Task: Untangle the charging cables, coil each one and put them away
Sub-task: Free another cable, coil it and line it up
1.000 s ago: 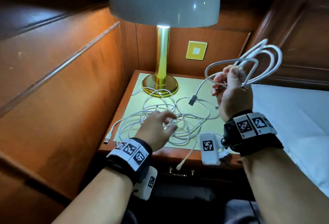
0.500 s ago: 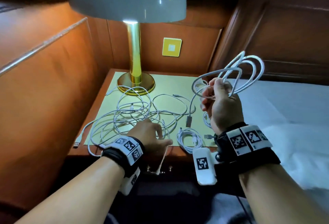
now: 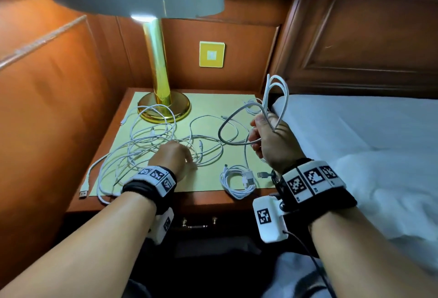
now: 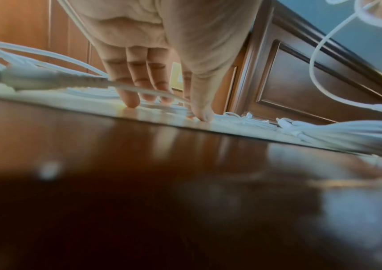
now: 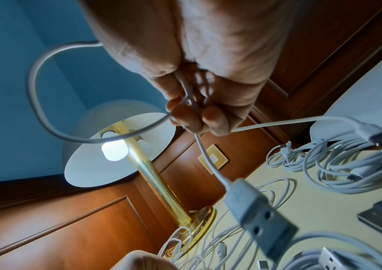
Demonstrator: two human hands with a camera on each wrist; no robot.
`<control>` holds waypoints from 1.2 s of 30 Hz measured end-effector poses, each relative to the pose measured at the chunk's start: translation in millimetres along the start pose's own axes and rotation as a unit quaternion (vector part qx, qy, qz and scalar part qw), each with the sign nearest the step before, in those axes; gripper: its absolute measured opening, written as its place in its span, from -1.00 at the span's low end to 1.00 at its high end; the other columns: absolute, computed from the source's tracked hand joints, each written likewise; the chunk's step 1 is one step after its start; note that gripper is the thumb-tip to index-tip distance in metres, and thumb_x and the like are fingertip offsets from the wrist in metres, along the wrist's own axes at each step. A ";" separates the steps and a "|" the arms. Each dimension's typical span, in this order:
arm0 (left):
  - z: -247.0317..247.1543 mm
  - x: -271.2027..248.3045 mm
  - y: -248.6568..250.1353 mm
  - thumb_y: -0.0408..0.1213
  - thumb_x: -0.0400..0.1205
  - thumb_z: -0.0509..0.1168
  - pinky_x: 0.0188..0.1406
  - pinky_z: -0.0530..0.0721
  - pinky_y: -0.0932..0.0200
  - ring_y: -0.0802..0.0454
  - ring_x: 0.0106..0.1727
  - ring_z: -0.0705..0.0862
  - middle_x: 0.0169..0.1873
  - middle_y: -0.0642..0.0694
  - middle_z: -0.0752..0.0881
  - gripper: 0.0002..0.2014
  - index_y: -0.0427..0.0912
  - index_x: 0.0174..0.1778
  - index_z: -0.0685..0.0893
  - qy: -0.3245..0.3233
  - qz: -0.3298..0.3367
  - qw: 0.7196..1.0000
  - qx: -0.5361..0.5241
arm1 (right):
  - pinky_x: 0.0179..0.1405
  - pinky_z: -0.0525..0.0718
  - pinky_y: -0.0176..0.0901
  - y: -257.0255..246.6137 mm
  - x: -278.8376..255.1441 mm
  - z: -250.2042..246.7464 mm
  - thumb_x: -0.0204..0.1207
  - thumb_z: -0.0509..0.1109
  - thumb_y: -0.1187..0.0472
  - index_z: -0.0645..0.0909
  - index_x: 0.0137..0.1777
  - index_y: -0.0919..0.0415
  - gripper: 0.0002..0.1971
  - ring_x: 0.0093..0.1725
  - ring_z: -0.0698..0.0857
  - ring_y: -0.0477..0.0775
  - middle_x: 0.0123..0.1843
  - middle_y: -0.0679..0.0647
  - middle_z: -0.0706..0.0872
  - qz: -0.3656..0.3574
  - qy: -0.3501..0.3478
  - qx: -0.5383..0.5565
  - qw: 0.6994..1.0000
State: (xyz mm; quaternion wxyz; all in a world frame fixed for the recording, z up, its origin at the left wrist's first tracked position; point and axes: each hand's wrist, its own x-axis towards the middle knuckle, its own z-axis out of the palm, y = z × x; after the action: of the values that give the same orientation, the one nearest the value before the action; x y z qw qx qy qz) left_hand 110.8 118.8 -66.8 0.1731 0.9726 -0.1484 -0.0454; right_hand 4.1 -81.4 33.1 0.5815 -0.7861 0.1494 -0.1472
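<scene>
A tangle of white charging cables (image 3: 151, 141) lies spread over the yellow mat (image 3: 213, 103) on the nightstand. My left hand (image 3: 176, 159) presses down on the tangle's right part with straight fingers (image 4: 131, 102), thumb tip on the mat. My right hand (image 3: 263, 137) is raised above the mat's right side, fingers curled round a half-coiled white cable (image 3: 277, 91) whose loops stand upward. Its grey USB plug (image 5: 254, 213) dangles below the fist. A finished coil (image 3: 237, 181) lies at the mat's front right, and another coil (image 3: 252, 104) at the back right.
A brass lamp (image 3: 163, 105) with a white shade stands at the mat's back left. Wood panelling closes off the left and back. A bed with white sheets (image 3: 367, 136) adjoins on the right. A drawer handle (image 3: 198, 224) shows below the nightstand's front edge.
My right hand has come lower, and its coil has turned from lying sideways to standing upright. The left hand has settled onto the tangle.
</scene>
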 end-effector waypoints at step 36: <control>-38.4 -224.0 56.3 -0.55 0.56 0.41 -0.30 0.75 -0.09 -0.05 -0.33 0.74 -0.18 0.02 0.76 -0.54 0.14 0.09 0.49 0.063 0.220 0.905 -0.360 | -0.52 0.27 -0.19 -22.8 -143.8 0.3 0.81 0.06 0.08 0.48 -0.06 0.21 -0.70 -0.50 0.27 -0.01 -0.43 0.07 0.44 0.154 -0.176 0.319 0.919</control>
State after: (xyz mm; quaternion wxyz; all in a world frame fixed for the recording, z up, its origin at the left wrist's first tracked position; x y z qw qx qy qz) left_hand -112.4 148.9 -2.8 0.5256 0.7880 -0.3206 0.0047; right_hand -125.5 -16.4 46.5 0.8336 -0.5396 0.1092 0.0450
